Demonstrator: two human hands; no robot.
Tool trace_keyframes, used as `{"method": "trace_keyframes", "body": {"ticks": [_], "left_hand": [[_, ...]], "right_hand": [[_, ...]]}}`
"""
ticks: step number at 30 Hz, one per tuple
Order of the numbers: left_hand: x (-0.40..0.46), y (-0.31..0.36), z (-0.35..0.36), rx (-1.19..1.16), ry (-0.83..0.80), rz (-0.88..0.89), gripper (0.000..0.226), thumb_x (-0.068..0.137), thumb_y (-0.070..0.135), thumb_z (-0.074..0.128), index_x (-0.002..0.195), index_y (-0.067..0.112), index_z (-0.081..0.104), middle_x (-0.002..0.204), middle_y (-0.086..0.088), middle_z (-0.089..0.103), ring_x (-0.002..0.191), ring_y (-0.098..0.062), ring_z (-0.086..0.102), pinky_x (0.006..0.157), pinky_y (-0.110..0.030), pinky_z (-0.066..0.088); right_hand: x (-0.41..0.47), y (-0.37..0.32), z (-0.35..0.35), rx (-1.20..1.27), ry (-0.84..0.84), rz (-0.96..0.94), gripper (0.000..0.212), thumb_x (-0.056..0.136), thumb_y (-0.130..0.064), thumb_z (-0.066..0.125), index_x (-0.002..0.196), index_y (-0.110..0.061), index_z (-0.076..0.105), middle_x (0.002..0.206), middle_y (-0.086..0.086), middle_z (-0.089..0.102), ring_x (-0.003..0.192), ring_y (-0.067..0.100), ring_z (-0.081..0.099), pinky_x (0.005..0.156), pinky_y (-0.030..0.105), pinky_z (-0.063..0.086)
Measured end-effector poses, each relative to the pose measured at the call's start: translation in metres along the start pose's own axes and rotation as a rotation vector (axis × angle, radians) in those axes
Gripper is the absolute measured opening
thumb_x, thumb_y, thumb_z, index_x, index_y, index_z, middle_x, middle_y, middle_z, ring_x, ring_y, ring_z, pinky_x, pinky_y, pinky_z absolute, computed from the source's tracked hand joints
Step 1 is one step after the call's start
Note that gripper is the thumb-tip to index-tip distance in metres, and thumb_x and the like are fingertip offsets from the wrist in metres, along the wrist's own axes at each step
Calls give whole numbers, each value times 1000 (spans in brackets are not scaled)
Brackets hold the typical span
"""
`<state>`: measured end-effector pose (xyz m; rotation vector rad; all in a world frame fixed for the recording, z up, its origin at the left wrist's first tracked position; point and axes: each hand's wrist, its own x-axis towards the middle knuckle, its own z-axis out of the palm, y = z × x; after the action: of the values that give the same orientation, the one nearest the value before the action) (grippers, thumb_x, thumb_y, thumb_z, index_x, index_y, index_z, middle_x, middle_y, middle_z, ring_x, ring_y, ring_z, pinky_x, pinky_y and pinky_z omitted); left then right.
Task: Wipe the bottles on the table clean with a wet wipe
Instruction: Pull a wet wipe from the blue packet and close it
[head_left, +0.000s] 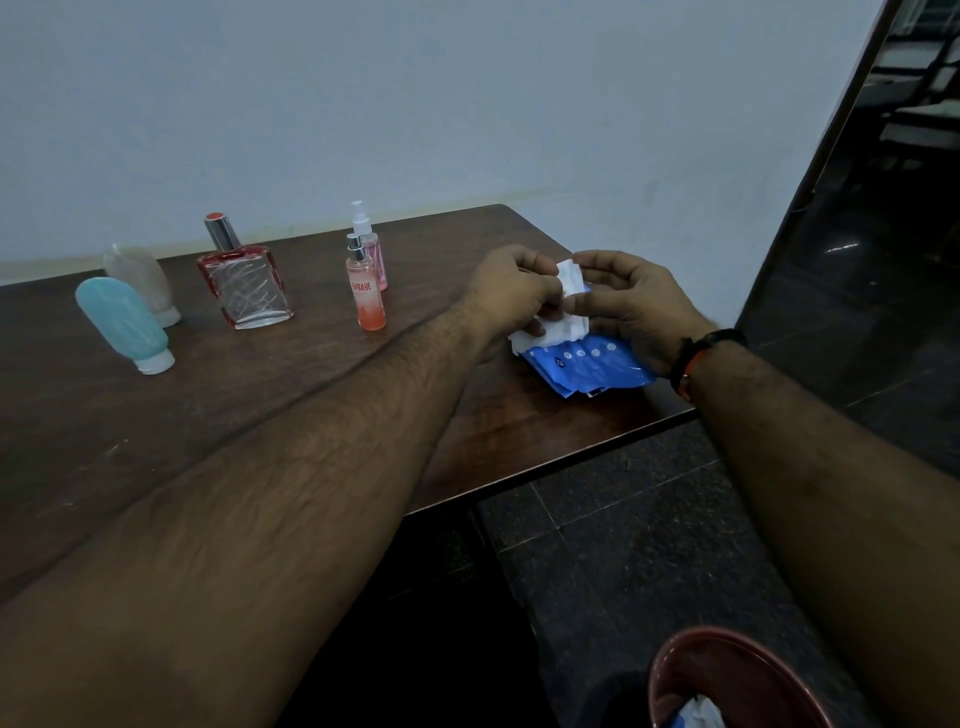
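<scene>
Both hands hold a white wet wipe (569, 301) above a blue wipe pack (592, 366) near the table's right edge. My left hand (506, 288) pinches the wipe's left side and my right hand (631, 306) pinches its right side. To the left stand several bottles: an orange spray bottle (365, 291), a pink pump bottle (375, 257) behind it, a square clear-and-red perfume bottle (244, 280), a light blue squeeze tube (124, 325) and a frosted white tube (143, 283).
The dark wooden table (260, 395) reaches to the white wall behind. Its right edge drops to a dark tiled floor. A reddish bin (737, 680) with a crumpled wipe inside stands on the floor at the lower right.
</scene>
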<state>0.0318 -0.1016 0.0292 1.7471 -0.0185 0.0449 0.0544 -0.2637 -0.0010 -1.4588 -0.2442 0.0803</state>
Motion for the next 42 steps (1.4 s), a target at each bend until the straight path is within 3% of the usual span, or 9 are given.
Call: {"method": "trace_keyframes", "body": {"ticks": [6,11,14,18,22,27,33,39,42], "left_hand": [[1,0,-1,2,15,0,17,82,-8,61,88,7,60,79,-9,65,64,-21,66,46,-28,49],[1,-1,-5,-26,6,1,15,83,-8,59,83,7,59,77,-10,64,65,-23,64,46,-28,48],[3,0,-12,-73,14,11,15,84,-5,55,81,8,60,74,-9,61,61,-21,59,45,-28,47],[3,4,-24,-214,70,-27,27,86,-6,45,77,9,65,71,-6,59,60,-17,52,51,-29,47],[5,1,-31,-314,119,-84,31,85,-6,43,74,4,70,76,-11,64,72,-28,55,58,-34,50],[7,-5,-25,-228,98,-114,9,84,7,66,88,0,69,95,-16,66,80,-30,57,51,-31,51],[4,-4,-10,105,100,-49,49,70,11,85,111,14,58,104,-7,65,88,-20,64,58,-29,49],[5,9,-21,-82,89,-122,22,81,-8,66,93,10,63,94,-8,65,87,-24,64,60,-31,55],[2,11,-30,-102,35,-112,23,83,-10,62,100,5,68,92,-10,68,78,-21,66,54,-25,55]], "right_hand": [[2,2,-1,-44,-2,-3,59,70,23,62,121,-4,61,118,14,69,107,35,68,87,47,57],[1,4,0,-78,39,-5,62,56,12,64,114,-8,66,113,12,72,105,32,69,88,46,58],[2,4,-1,-96,60,1,58,65,22,61,114,-8,66,114,11,71,107,32,68,89,47,57],[3,2,-1,-113,81,15,59,67,24,59,116,-8,66,115,9,71,107,31,67,82,42,59],[1,2,1,-107,84,0,59,69,25,53,118,-6,65,112,10,72,102,29,69,73,34,57],[-1,-1,4,-118,49,-38,60,71,26,49,118,-9,65,106,10,73,86,23,70,69,32,57],[-1,1,4,-97,53,-61,58,70,25,49,107,-14,70,111,10,72,96,25,69,75,32,57],[1,-1,5,-34,114,-19,28,79,2,73,106,-5,70,98,9,73,83,24,69,65,31,56],[0,-1,8,-31,148,-12,33,73,-7,83,103,-3,70,93,8,74,80,19,71,64,27,54]]}}
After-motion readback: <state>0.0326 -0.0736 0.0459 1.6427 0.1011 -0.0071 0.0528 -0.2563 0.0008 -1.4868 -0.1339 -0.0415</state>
